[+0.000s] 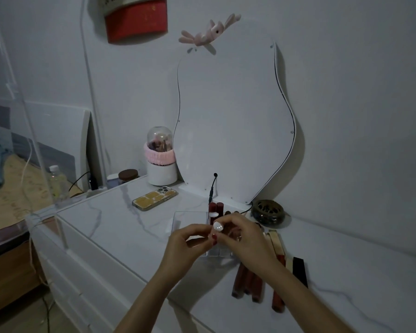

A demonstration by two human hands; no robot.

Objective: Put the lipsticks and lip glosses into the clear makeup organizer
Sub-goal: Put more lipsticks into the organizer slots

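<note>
The clear makeup organizer (190, 218) stands on the white marble-look table, mid-frame. Two dark red lipsticks (215, 209) stand upright in its back compartments. My left hand (185, 246) and my right hand (246, 239) meet just above the organizer's front slots. Together they pinch a small lip gloss (217, 226) with a white cap; its body is mostly hidden by my fingers. To the right of the organizer, several lipsticks and lip glosses lie on the table: reddish-brown tubes (247, 282), a gold and red one (277, 246) and a black one (300, 270).
A phone (154, 197) lies face down behind the organizer to the left. A domed brush holder (161, 162), a wavy mirror (231, 116) with a black cable (213, 188), and a round dark burner (269, 211) line the wall. A bed is at the left.
</note>
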